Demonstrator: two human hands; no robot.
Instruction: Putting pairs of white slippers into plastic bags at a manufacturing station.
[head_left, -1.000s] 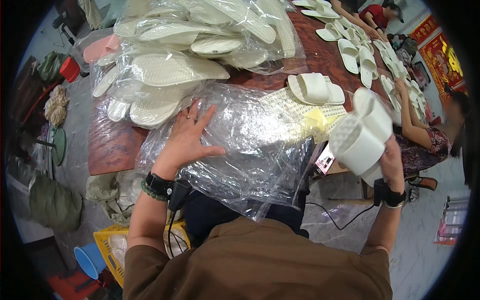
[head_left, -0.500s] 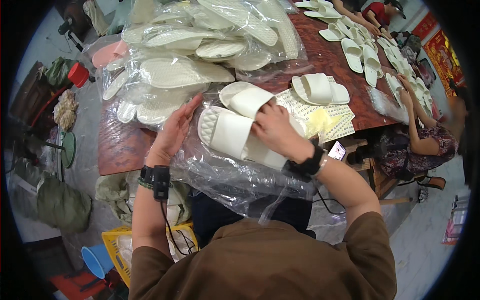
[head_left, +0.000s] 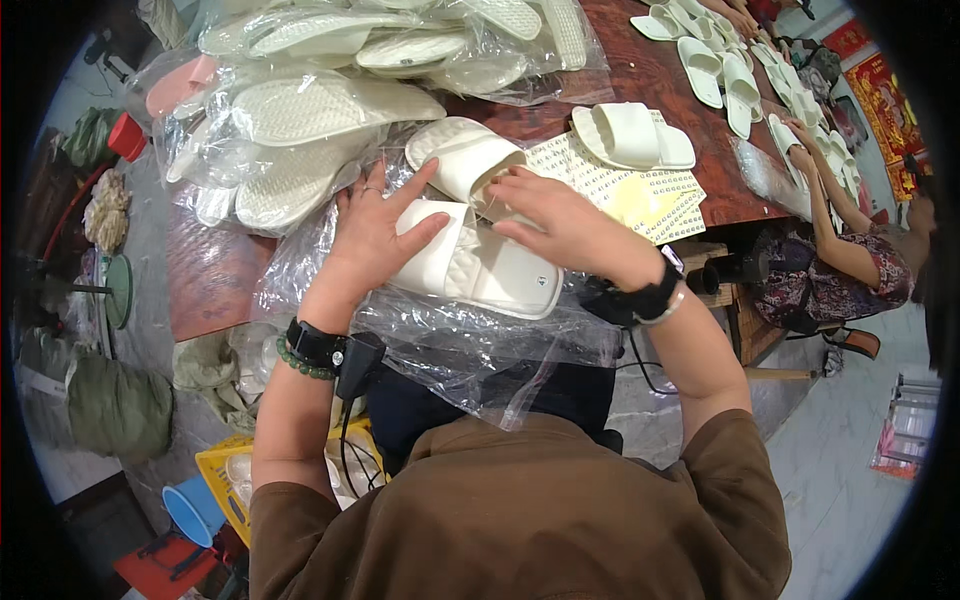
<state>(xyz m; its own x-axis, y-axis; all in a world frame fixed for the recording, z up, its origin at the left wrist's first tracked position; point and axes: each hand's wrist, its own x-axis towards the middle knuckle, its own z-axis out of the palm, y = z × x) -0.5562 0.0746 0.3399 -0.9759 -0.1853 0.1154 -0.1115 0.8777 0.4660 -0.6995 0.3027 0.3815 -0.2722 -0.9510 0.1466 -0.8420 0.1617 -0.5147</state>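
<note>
Two cream-white slippers [head_left: 470, 255] lie side by side on a sheet of clear plastic film [head_left: 440, 340] at the near edge of a dark red-brown table [head_left: 215, 275], directly in front of the seated person. Left hand [head_left: 375, 235]: laid flat on the nearer slipper, fingers spread and extended, palm pressing the strap; a black wrist device and a green bead bracelet [head_left: 300, 362] circle the wrist. Right hand [head_left: 560, 225]: resting over the toe end of the pair, fingers curled together, their tips meeting at the strap edge of the farther slipper; whether they pinch anything small cannot be told. A dark watch band [head_left: 635, 300] sits on that wrist. Just beyond the right hand, a pale sheet of small yellow-white stickers [head_left: 640, 195] lies flat, with another pair of white slippers [head_left: 630, 135] resting on its far edge. Left of centre, a heap of bagged white soles and slippers [head_left: 310, 110] is stacked in clear wrappers, touching the film. Farther along the table, more white slippers [head_left: 715, 70] lie in rows, and another person's arm [head_left: 835, 205] reaches toward them from the right. Below the table edge on the left stand a yellow crate [head_left: 225, 475] and a blue scoop [head_left: 190, 515].
</note>
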